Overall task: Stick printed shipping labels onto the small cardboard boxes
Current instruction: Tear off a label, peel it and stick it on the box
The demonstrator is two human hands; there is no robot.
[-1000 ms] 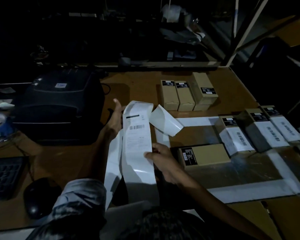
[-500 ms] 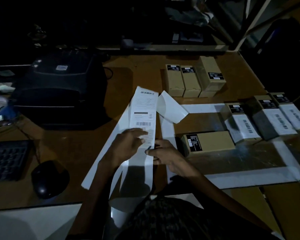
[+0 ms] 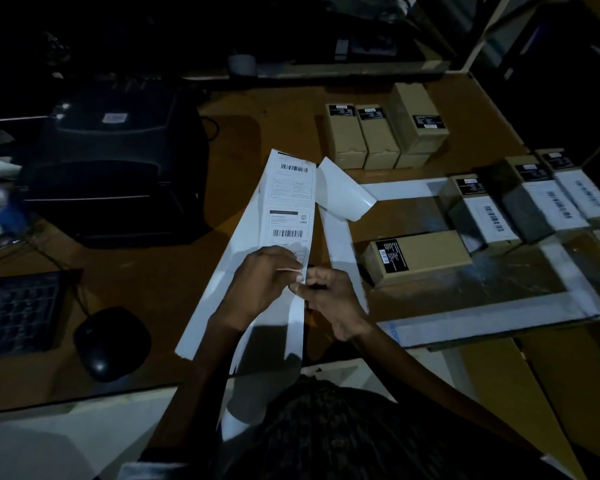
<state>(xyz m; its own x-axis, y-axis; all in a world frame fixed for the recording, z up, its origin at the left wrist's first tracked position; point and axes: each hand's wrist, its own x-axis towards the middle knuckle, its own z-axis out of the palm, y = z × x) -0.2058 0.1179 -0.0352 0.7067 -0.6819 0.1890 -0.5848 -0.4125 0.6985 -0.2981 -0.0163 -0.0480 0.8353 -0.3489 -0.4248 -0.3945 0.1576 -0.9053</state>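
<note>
A long white strip of printed shipping labels (image 3: 289,206) lies flat on the brown desk, barcodes facing up. My left hand (image 3: 260,285) presses on the strip's near part while its fingertips pinch a label's edge. My right hand (image 3: 329,299) pinches the same edge from the right. An unlabelled tan cardboard box (image 3: 426,254) lies on its side just right of my hands. Three boxes with white labels (image 3: 530,202) sit at the right. Three plain tan boxes (image 3: 378,136) stand at the back.
A black label printer (image 3: 118,168) sits at the left, with a keyboard (image 3: 14,313) and a black mouse (image 3: 113,342) in front of it. Empty white backing strips (image 3: 340,216) lie beside the labels. White tape lines (image 3: 499,320) mark a rectangle on the desk.
The strip was held up in the air a second ago and now lies flat on the desk. Both hands have come together at a label's edge on its near part.
</note>
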